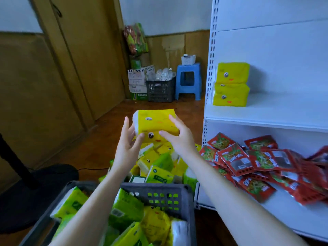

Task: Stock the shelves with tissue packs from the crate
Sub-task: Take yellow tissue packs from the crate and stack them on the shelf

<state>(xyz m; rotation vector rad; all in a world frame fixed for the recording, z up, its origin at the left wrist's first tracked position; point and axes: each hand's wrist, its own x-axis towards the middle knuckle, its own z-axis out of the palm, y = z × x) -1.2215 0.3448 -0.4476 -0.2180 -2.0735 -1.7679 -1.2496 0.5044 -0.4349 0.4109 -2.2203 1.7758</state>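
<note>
Yellow tissue pack point(156, 121) mid-frame above crate point(159, 191): right hand point(179, 139) curls round it, left hand point(126, 142) presses end, fingers straight; likely squaring it for stacked packs point(230, 84), right-side shelf point(284, 109).

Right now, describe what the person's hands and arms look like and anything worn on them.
The left hand and right hand are bare: no gloves, rings, watch or bands show. The left forearm and right forearm are uncovered, no sleeve in view.
</note>
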